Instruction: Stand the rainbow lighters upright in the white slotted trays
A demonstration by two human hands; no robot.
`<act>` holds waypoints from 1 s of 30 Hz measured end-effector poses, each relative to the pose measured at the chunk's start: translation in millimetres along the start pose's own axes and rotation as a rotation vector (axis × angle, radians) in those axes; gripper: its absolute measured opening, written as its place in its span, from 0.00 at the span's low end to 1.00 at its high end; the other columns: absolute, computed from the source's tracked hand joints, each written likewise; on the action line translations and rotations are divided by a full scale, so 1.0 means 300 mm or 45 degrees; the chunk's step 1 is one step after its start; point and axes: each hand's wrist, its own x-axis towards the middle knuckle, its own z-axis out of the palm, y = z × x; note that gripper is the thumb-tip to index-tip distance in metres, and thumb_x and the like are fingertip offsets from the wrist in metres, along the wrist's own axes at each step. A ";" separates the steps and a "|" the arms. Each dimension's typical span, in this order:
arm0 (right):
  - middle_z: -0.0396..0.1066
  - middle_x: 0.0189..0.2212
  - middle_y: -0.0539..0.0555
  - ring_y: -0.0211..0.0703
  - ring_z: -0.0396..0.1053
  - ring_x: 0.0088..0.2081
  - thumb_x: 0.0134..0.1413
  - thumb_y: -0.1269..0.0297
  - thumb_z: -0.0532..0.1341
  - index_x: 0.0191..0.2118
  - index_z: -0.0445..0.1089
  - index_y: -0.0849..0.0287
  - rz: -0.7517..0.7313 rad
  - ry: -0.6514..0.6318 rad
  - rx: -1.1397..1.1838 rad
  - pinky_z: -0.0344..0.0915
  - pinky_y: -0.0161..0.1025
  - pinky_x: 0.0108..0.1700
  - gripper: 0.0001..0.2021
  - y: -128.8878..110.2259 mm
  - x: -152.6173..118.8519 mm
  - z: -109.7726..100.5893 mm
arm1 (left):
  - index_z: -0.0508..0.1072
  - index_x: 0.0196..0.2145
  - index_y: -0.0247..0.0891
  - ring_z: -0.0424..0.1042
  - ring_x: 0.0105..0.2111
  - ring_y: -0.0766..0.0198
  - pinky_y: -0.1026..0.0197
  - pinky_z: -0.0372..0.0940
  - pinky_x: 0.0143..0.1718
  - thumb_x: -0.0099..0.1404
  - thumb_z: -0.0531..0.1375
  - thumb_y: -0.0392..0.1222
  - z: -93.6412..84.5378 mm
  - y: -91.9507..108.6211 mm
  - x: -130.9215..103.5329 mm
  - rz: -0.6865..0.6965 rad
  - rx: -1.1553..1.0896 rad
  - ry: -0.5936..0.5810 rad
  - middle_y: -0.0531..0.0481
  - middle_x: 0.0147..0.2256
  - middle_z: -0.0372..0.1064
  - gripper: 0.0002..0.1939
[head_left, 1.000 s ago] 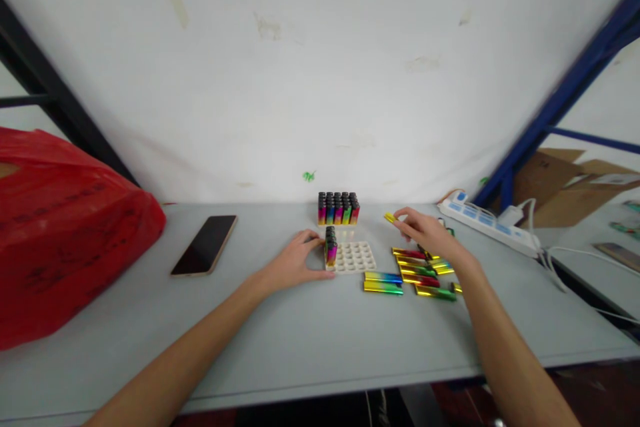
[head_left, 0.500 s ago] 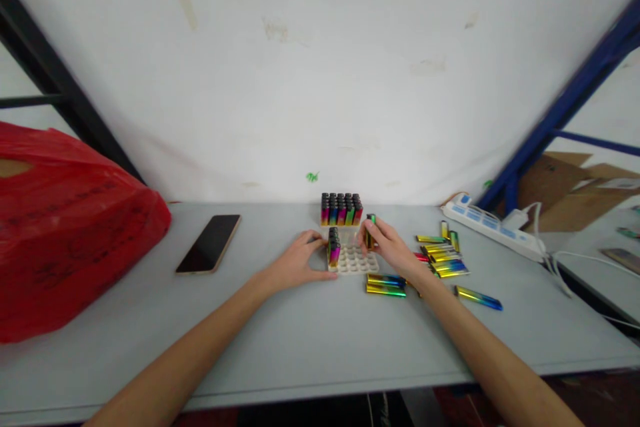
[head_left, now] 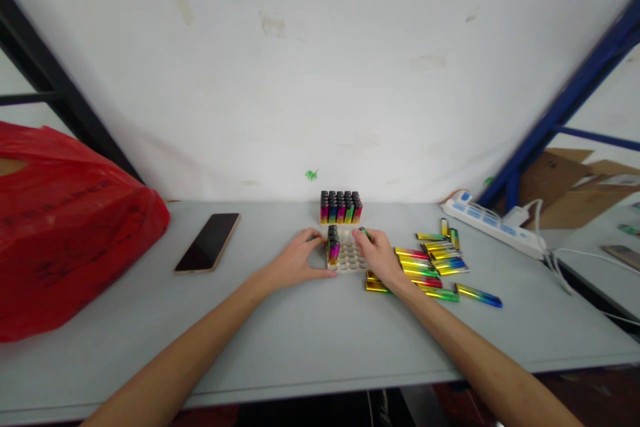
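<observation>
A white tray [head_left: 353,261] with rows of round holes lies on the table, and a column of upright lighters [head_left: 333,248] fills its left side. My left hand [head_left: 299,260] is closed round the tray's left edge, thumb at the front corner and fingers toward the back. Over the right part of the tray, my right hand [head_left: 379,253] grips a lighter [head_left: 365,232]; only its dark and green end shows, the rest being hidden by the fingers. Loose shiny lighters [head_left: 425,273] in gold, red, green and blue lie beside and under my right wrist.
Behind the tray stands a block of upright lighters [head_left: 341,207]. A phone [head_left: 209,243] lies to the left, near a red plastic bag [head_left: 75,233]. At the right are a white power strip [head_left: 493,225] with cables and a cardboard box [head_left: 570,190] beyond the blue frame.
My right hand has moved slightly left and down with the lighter, bringing it over the tray and uncovering more loose lighters on the right. My left hand stays at the tray.
</observation>
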 end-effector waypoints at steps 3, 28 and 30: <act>0.53 0.18 0.46 0.38 0.52 0.23 0.59 0.41 0.55 0.21 0.56 0.53 0.007 0.008 -0.018 0.50 0.37 0.26 0.24 0.002 0.003 0.001 | 0.77 0.55 0.41 0.72 0.55 0.45 0.44 0.67 0.63 0.55 0.75 0.62 -0.002 0.002 0.000 0.002 0.005 -0.002 0.42 0.54 0.70 0.36; 0.79 0.29 0.53 0.43 0.76 0.30 0.74 0.44 0.54 0.34 0.69 0.57 -0.439 -0.558 -0.422 0.64 0.36 0.35 0.23 -0.029 -0.029 -0.077 | 0.79 0.55 0.43 0.72 0.55 0.47 0.46 0.66 0.63 0.57 0.73 0.65 -0.034 -0.050 0.008 0.029 -0.101 -0.086 0.43 0.52 0.71 0.34; 0.79 0.30 0.55 0.45 0.77 0.31 0.74 0.45 0.54 0.36 0.71 0.57 -0.485 -0.570 -0.502 0.64 0.36 0.35 0.22 -0.019 -0.028 -0.063 | 0.79 0.55 0.43 0.72 0.55 0.47 0.46 0.66 0.63 0.57 0.73 0.65 -0.029 -0.053 0.009 0.029 -0.097 -0.081 0.43 0.53 0.71 0.34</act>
